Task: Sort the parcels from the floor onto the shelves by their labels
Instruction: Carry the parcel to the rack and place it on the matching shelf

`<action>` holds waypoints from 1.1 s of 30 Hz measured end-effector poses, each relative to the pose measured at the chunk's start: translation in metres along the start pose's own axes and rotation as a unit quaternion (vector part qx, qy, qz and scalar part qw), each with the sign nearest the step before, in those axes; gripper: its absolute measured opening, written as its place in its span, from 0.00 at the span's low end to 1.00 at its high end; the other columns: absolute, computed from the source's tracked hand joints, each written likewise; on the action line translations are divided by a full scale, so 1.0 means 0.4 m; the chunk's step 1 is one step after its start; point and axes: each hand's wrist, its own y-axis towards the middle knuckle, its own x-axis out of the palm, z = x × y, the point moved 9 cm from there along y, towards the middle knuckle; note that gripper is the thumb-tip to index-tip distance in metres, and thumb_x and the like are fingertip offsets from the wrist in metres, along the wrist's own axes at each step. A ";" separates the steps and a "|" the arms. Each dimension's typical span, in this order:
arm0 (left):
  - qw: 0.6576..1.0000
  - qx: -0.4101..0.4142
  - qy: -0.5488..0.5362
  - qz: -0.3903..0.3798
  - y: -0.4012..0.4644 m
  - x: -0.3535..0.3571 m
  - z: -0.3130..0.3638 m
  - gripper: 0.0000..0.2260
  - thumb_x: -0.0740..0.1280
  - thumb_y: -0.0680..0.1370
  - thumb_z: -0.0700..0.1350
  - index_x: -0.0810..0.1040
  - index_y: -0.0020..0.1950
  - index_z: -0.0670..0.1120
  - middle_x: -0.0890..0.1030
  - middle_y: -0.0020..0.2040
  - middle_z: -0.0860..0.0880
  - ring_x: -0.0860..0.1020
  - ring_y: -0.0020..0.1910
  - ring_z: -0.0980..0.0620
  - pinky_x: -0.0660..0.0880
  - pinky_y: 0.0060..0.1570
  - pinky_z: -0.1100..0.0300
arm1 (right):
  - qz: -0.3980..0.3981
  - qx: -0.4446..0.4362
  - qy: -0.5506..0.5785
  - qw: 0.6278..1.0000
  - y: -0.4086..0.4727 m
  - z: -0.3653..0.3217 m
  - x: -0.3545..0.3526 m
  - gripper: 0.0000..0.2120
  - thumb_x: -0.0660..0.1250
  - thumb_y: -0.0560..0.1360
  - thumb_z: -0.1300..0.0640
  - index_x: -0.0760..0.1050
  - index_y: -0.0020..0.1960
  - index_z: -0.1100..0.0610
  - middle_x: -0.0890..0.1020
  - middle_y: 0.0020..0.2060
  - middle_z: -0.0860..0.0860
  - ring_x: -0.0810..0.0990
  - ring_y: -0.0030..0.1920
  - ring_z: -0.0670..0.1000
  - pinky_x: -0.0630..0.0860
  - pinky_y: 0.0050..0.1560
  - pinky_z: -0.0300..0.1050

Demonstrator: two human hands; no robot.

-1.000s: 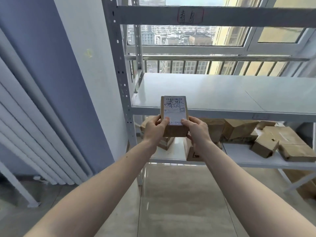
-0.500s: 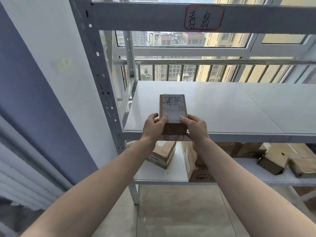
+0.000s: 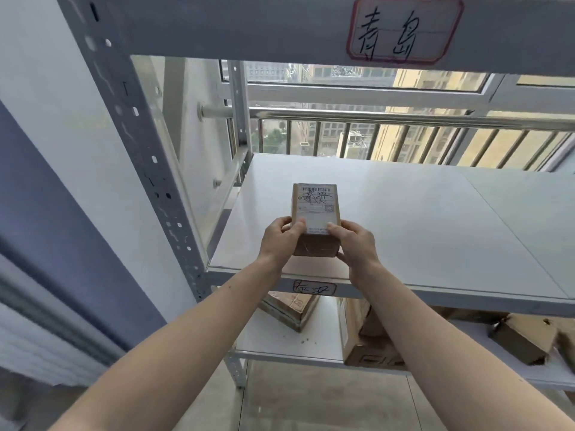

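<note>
Small brown cardboard parcel with white printed label (image 3: 315,223) is gripped at near end between left hand (image 3: 279,241) and right hand (image 3: 355,245), fingers closed narrow on its sides, thumbs on label. Parcel is held low over front-left of bare white metal middle shelf (image 3: 420,219); contact cannot be told. Long axis is pointed away from hands, toward window. Both hands are equally near. Red-bordered handwritten shelf tag (image 3: 404,29) is seen on beam above; a smaller one (image 3: 314,287) on the shelf's front edge below.

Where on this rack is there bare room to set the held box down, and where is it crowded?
The middle shelf is bare all around the box held by the left hand and right hand, from the left post rightward and back toward the window railing. The lower shelf is crowded with cardboard boxes, bare only at its front left corner.
</note>
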 end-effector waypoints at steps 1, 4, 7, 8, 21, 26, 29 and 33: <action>1.000 -0.001 0.000 -0.003 0.008 0.005 -0.002 0.16 0.66 0.80 0.47 0.76 0.64 0.41 0.82 0.59 0.41 0.81 0.48 0.49 0.79 0.50 0.55 | 0.004 0.003 0.000 1.000 0.008 0.005 -0.003 0.18 0.70 0.75 0.58 0.77 0.63 0.62 0.83 0.56 0.57 0.82 0.52 0.54 0.79 0.59 0.54; 1.000 -0.009 -0.001 -0.009 0.025 0.015 -0.013 0.16 0.66 0.80 0.48 0.76 0.64 0.41 0.82 0.59 0.41 0.81 0.50 0.47 0.78 0.51 0.54 | 0.014 0.006 -0.003 1.000 0.025 0.014 -0.010 0.17 0.70 0.74 0.57 0.78 0.61 0.61 0.83 0.56 0.58 0.81 0.54 0.55 0.78 0.61 0.56; 1.000 -0.012 0.003 -0.015 0.032 0.025 -0.021 0.17 0.66 0.80 0.49 0.75 0.65 0.41 0.82 0.59 0.42 0.81 0.54 0.45 0.79 0.57 0.50 | 0.014 0.007 -0.006 1.000 0.030 0.018 -0.012 0.06 0.70 0.74 0.57 0.81 0.51 0.55 0.85 0.51 0.55 0.81 0.51 0.54 0.78 0.59 0.58; 1.000 -0.012 0.003 -0.016 0.034 0.026 -0.021 0.17 0.66 0.79 0.50 0.76 0.65 0.41 0.82 0.59 0.42 0.81 0.54 0.45 0.78 0.58 0.50 | 0.014 0.008 -0.007 1.000 0.032 0.021 -0.012 0.03 0.70 0.74 0.57 0.81 0.47 0.54 0.85 0.48 0.54 0.81 0.49 0.54 0.78 0.58 0.57; 0.999 0.004 0.049 -0.017 0.048 0.019 -0.032 0.21 0.66 0.78 0.58 0.76 0.64 0.44 0.82 0.59 0.46 0.81 0.57 0.48 0.77 0.60 0.50 | -0.008 0.004 -0.027 1.000 0.046 0.031 -0.004 0.06 0.67 0.77 0.53 0.81 0.48 0.53 0.85 0.50 0.52 0.83 0.54 0.55 0.80 0.58 0.55; 0.997 0.019 0.071 -0.027 0.055 0.014 -0.025 0.24 0.66 0.77 0.60 0.76 0.65 0.44 0.81 0.60 0.47 0.79 0.56 0.51 0.76 0.52 0.60 | -0.016 0.012 -0.035 0.999 0.056 0.039 -0.007 0.14 0.67 0.77 0.50 0.80 0.58 0.57 0.85 0.53 0.54 0.84 0.53 0.54 0.81 0.57 0.54; 0.996 0.019 0.078 -0.037 0.056 0.011 -0.020 0.29 0.67 0.76 0.61 0.72 0.69 0.44 0.79 0.63 0.48 0.77 0.55 0.54 0.72 0.45 0.68 | -0.026 0.009 -0.053 0.998 0.057 0.042 -0.015 0.27 0.69 0.73 0.41 0.76 0.64 0.59 0.82 0.59 0.55 0.81 0.59 0.54 0.77 0.63 0.57; 0.994 0.052 0.089 -0.047 0.050 -0.011 -0.016 0.39 0.74 0.68 0.63 0.68 0.73 0.45 0.76 0.67 0.49 0.76 0.57 0.57 0.73 0.52 0.68 | -0.023 -0.032 -0.105 0.994 0.050 0.027 -0.043 0.53 0.74 0.57 0.30 0.67 0.73 0.59 0.76 0.68 0.53 0.76 0.65 0.52 0.72 0.67 0.53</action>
